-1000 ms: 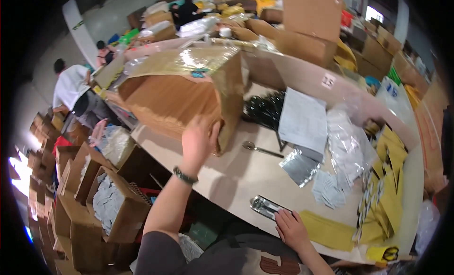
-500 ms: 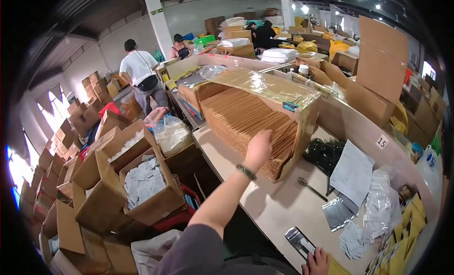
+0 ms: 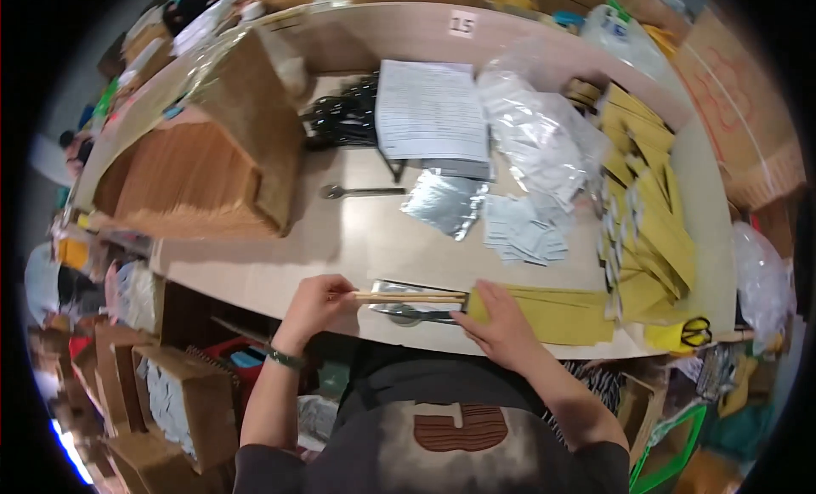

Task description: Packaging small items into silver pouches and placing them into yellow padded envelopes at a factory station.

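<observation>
Near the front edge of the table, my left hand (image 3: 319, 307) is closed on the left end of a pair of wooden chopsticks (image 3: 408, 298). They lie level, their right end reaching my right hand (image 3: 504, 328). That hand bends over the left end of a long yellow paper sleeve (image 3: 561, 316), its thumb and fingers closing there; what lies under the palm is hidden. Under the chopsticks is a silver and clear packet (image 3: 382, 287), with a dark plastic spoon (image 3: 416, 314) beside it. A large carton (image 3: 272, 146) full of wooden chopsticks (image 3: 183, 175) stands on its side at the left.
Behind my hands lie a spoon (image 3: 365, 191), a silver pouch (image 3: 446, 203), small white packets (image 3: 527, 229), a printed sheet (image 3: 433, 107), black plastic cutlery (image 3: 344, 112) and a clear bag (image 3: 544, 137). Yellow sleeves (image 3: 650, 214) pile at right near scissors (image 3: 696, 331). A raised panel (image 3: 561, 35) rims the table.
The view has swung from the carton to the table front. My left hand has left the carton and now holds chopsticks over the packet, beside my right hand.
</observation>
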Available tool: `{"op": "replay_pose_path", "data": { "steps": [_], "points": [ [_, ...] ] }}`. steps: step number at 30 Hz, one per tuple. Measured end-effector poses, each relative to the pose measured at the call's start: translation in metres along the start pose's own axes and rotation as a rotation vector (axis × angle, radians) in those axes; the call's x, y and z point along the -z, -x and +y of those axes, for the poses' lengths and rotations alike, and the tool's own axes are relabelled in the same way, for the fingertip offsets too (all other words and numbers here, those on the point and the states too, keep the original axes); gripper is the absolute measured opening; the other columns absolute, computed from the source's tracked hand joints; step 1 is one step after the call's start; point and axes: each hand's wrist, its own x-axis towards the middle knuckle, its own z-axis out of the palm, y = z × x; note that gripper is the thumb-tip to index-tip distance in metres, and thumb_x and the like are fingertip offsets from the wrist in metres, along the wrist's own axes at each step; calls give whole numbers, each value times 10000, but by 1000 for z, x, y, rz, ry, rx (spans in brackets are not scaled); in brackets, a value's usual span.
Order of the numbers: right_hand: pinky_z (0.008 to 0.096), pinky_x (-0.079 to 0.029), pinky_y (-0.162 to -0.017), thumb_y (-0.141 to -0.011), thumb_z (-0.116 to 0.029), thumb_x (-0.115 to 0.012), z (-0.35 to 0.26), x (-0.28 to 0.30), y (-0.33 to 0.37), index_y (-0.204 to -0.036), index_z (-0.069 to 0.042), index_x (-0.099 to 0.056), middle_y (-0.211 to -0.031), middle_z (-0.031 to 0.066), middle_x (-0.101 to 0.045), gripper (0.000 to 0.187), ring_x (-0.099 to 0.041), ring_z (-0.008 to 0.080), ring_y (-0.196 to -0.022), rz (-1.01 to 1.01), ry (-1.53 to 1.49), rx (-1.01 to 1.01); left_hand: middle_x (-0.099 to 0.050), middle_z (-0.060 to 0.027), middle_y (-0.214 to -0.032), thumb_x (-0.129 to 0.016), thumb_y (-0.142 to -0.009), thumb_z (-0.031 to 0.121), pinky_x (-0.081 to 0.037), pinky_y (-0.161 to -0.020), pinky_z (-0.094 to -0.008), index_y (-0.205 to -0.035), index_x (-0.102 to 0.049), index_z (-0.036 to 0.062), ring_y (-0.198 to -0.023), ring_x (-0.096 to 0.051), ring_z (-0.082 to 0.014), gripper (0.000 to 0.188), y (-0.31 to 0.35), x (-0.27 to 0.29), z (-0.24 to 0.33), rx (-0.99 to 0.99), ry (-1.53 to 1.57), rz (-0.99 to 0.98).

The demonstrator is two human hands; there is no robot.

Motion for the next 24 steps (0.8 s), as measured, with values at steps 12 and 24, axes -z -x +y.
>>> {"op": "replay_pose_path", "data": {
  "steps": [12,24],
  "points": [
    [503,-427,-1043,-733,-270,-809,-27,-13,-7,-1067,12,-626,-1376,291,-491,474,-483,447,-1274,72,-12,-144,-602,-146,-882,-739,-839,173,-501,-709,-424,-977,-604,46,-818,-608,-349,230,-17,-116,67,-393,-341,477],
    [464,-482,-994,-701,-129,-713,-16,-36,-5,-1082,13,-611,-1241,277,-571,419,-553,422,-1184,220,5,-110,-686,-116,-1004,-580,-995,144,-512,-809,-279,-1320,-515,16,-948,-659,-184,355,-26,-117,55,-7,556,-207]
  ]
}}
